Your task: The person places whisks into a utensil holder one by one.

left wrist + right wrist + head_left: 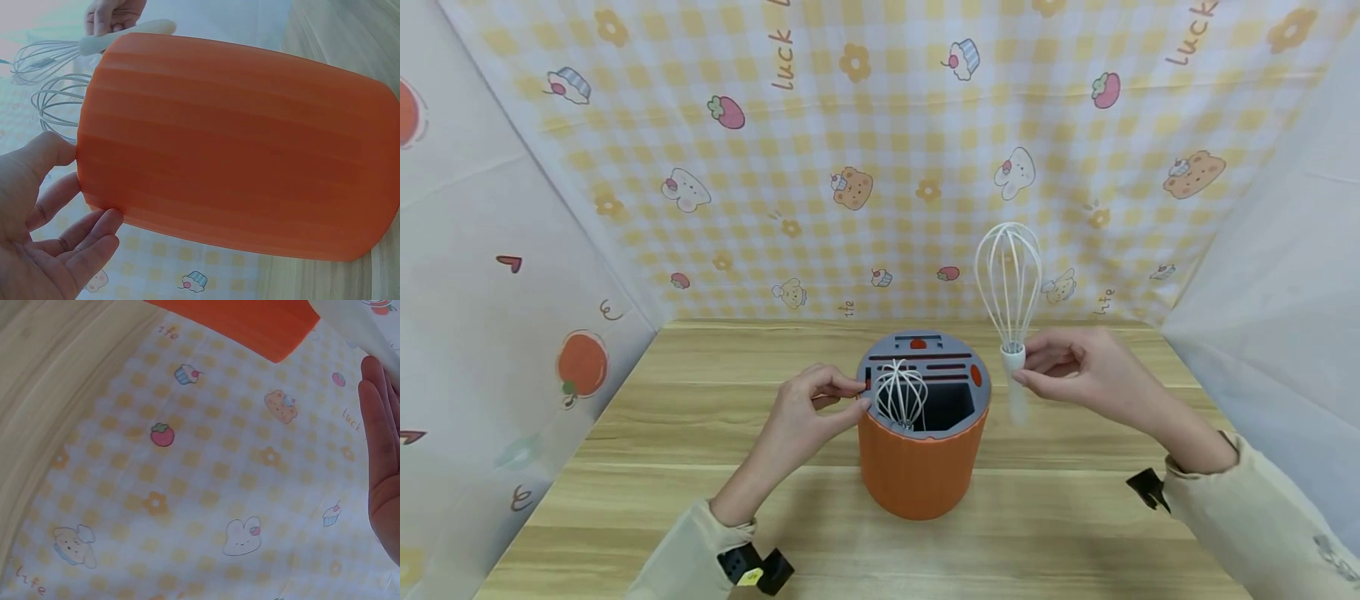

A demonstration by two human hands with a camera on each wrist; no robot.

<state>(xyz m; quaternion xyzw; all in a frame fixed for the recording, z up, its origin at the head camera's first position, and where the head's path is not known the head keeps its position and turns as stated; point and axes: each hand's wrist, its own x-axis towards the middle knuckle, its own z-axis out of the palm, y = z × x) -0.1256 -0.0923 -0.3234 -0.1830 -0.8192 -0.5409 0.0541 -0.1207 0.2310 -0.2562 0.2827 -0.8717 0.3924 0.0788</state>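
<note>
An orange utensil holder (pixel 921 475) with a grey slotted top stands upright on the table; its ribbed side fills much of the left wrist view. My left hand (pixel 816 408) grips its rim on the left, thumb and fingertips right at the edge. A whisk with white wires (pixel 901 396) stands in the holder's large opening, its handle hidden inside. To the right of the holder, my right hand (pixel 1086 375) pinches a second, larger whisk (pixel 1012 358) near the top of its white handle, wires pointing up. In the right wrist view, only part of that handle (pixel 356 328) shows.
The wood-grain table (pixel 715 367) runs back to a yellow checked cloth (pixel 880 125) with cartoon prints. White printed cloth (pixel 497 250) hangs at the left, and plain white cloth (pixel 1270 275) at the right. Several narrow slots (pixel 921 357) cross the holder's top behind its large opening.
</note>
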